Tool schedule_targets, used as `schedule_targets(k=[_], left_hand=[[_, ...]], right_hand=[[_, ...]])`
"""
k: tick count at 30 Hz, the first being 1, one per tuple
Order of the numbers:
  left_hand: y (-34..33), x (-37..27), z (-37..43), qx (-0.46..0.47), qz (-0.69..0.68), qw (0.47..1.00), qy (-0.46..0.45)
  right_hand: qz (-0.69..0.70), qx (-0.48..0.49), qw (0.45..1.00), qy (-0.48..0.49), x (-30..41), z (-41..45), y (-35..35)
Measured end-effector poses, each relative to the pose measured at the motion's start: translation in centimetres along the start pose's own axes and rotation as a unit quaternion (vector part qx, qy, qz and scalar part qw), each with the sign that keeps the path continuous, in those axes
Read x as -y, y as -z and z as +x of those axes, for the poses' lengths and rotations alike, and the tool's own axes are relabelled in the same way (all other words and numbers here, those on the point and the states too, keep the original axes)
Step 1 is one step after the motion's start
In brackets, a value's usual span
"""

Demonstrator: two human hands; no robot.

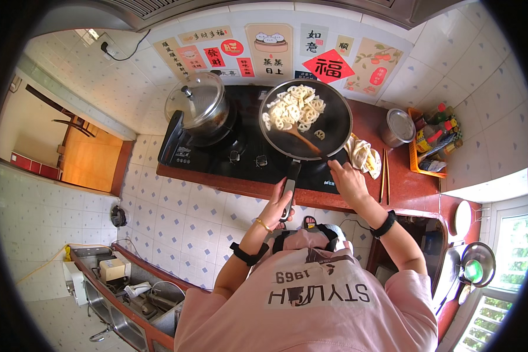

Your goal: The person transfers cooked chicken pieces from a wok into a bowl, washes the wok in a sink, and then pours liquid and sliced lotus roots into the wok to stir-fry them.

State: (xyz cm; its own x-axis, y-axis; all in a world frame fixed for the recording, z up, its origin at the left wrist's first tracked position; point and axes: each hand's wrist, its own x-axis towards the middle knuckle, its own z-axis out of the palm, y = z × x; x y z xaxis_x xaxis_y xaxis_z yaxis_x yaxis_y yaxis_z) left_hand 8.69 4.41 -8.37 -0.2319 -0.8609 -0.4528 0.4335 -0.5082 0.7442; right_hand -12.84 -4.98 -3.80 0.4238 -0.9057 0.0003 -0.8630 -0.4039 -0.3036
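Observation:
My left hand (279, 204) grips the handle of a dark frying pan (334, 105), which is over the right part of the black gas stove (202, 160). Sliced lotus root (295, 105) lies heaped in the pan's upper left, with one slice apart near the middle right. My right hand (345, 178) is closed around the dark end of a wooden spatula (306, 141). The spatula's head touches the lower edge of the heap and is partly hidden by slices. Left of the pan, a lidded pot (198, 105) with a dark handle is on the stove.
A crumpled cloth (361, 156) lies right of the stove, beside wooden chopsticks (385, 176). Farther right are a lidded metal canister (399, 127) and an orange basket (416, 160) of bottles. The range hood (176, 11) hangs above. A sink (130, 328) is at the lower left.

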Motion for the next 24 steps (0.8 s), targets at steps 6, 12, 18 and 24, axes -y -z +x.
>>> schedule_targets(k=[6, 12, 18, 24], left_hand=[[0.3, 0.2, 0.0, -0.001, 0.001, 1.000, -0.011], [0.2, 0.2, 0.0, -0.009, 0.012, 1.000, -0.009], [0.2, 0.0, 0.0, -0.004, 0.018, 1.000, -0.008], [-0.1, -0.2, -0.1, -0.002, 0.024, 1.000, -0.007]], right_hand=[[0.225, -0.085, 0.971, -0.001, -1.6, 1.4, 3.0], [0.298, -0.066, 0.952, -0.004, -5.1, 2.0, 4.9], [0.277, -0.102, 0.955, 0.001, -6.4, 4.2, 5.9], [0.207, -0.113, 0.971, -0.019, -6.3, 6.9, 4.6]])
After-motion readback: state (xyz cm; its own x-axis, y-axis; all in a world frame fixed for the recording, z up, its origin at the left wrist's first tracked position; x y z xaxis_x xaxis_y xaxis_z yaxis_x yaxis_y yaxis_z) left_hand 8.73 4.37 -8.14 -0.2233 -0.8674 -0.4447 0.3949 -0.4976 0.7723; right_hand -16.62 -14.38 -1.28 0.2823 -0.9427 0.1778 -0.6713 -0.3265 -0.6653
